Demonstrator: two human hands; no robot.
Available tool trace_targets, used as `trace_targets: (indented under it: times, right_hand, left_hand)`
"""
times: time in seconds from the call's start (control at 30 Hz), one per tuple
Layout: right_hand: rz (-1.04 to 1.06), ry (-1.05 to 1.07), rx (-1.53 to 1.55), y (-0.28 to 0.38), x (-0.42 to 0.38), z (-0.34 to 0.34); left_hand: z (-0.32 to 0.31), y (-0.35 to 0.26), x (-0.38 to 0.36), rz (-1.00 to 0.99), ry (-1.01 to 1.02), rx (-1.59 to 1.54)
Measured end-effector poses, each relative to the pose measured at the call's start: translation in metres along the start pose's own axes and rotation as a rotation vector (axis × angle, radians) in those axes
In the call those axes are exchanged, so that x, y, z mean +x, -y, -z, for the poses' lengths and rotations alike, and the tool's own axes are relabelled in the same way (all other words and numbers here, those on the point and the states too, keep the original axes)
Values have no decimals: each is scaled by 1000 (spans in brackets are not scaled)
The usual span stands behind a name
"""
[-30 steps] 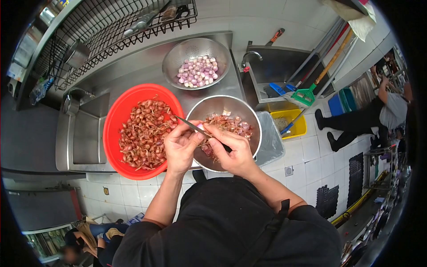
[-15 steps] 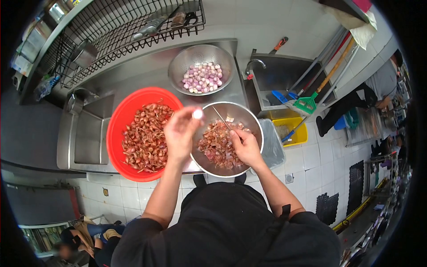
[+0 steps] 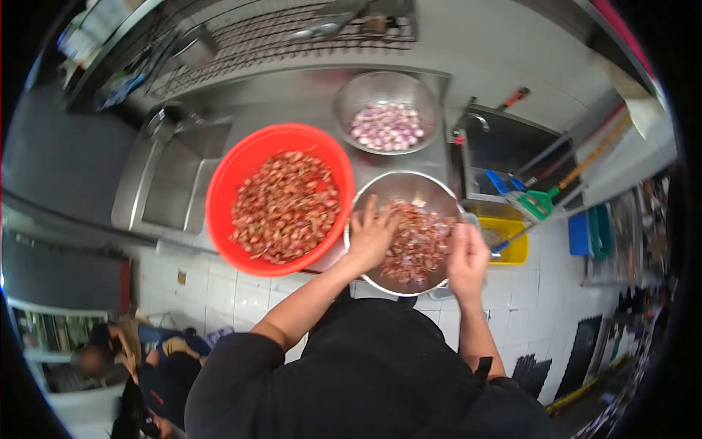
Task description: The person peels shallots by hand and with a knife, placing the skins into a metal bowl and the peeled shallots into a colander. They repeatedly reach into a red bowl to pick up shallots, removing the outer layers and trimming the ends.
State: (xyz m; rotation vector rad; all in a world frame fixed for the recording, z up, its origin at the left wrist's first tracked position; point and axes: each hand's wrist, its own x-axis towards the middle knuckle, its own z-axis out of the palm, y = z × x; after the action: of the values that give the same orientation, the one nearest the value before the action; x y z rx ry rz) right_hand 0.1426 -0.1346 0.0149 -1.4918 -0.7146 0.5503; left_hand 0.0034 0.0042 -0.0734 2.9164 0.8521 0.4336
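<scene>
My left hand [image 3: 374, 235] reaches into a steel bowl [image 3: 358, 267] with its fingers spread over a heap of reddish shallot skins [image 3: 415, 252]. My right hand [image 3: 468, 257] is at the bowl's right rim, fingers closed and smeared by motion. It is closed on the small knife, of which blur leaves little to see. Left of the bowl, a red basin [image 3: 219, 219] holds many unpeeled shallots [image 3: 285, 208]. Behind, a steel colander [image 3: 351, 99] contains peeled, pink-white shallots [image 3: 387, 126].
A steel sink [image 3: 175, 179] lies at the left and a darker basin [image 3: 504, 154] at the back right. A wire rack [image 3: 256, 44] hangs above the counter. A yellow bin [image 3: 515, 252] and brooms stand at the right. Other people sit at the lower left.
The peeled shallot is gone from my left hand, which has moved from above the basin's edge down into the bowl and spread open. My right hand has shifted to the bowl's right rim. The view has turned.
</scene>
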Motion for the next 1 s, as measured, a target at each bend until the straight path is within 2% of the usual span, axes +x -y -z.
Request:
trace_targets:
  times: [0.03, 0.1, 0.17, 0.2, 0.23, 0.3, 0.33, 0.37, 0.4, 0.43, 0.47, 0.57, 0.6, 0.67, 0.7, 0.77, 0.83, 0.9, 0.97, 1.0]
  right_hand:
    - [58, -21, -30, 4, 0, 2]
    - [293, -155, -156, -13, 5, -8]
    - [-7, 150, -396, -61, 24, -7]
    - [21, 204, -573, -66, 28, -11]
    - [28, 209, -575, -68, 28, -12]
    - [22, 57, -526, -65, 19, -15]
    - [-17, 59, -486, -52, 18, -19]
    - [-18, 57, -491, -57, 21, -18]
    - [-18, 97, -479, -65, 24, -17]
    - [-20, 138, -465, -69, 25, -17]
    - [-11, 148, -486, -61, 24, -21]
    - [-28, 205, -505, -45, 21, -25]
    - [-27, 192, -507, -40, 20, -25]
    - [-56, 220, -468, -36, 13, -26]
    - [-61, 202, -467, -36, 9, -27]
    - [-69, 191, -339, -38, 3, -28]
    - [-60, 193, -313, -37, 1, -29]
    - [-30, 252, -204, -26, 0, -34]
    - [-17, 267, -161, -16, 2, -39]
    - [76, 280, -135, -13, 4, -42]
  left_hand:
    - [0, 4, -5, 39, 5, 15]
    - [-2, 11, -8, 73, 177, -372]
    - [24, 14, -7, 135, 225, -400]
    - [32, 16, -7, 169, -2, -441]
    - [37, 20, -5, 198, -232, -477]
    - [44, 56, -1, 246, -301, -506]
    - [33, 81, 0, 318, -355, -498]
    - [28, 105, 4, 282, -442, -420]
    - [25, 130, 7, 381, -288, -355]
    - [19, 150, 6, 547, -66, -131]
    - [-1, 178, 5, 498, 147, 43]
    - [-42, 223, 1, 399, 472, 163]
    - [-29, 218, 4, 387, 468, 163]
    - [12, 193, 5, 347, 282, 95]
    - [13, 199, 2, 328, 284, 95]
    - [14, 212, 1, 495, 36, -614]
    - [39, 188, 1, 515, -181, -977]
    - [59, 167, 2, 449, -159, -1044]
    - [77, 129, 7, 492, -157, -1609]
    - [76, 115, 7, 448, -169, -1681]
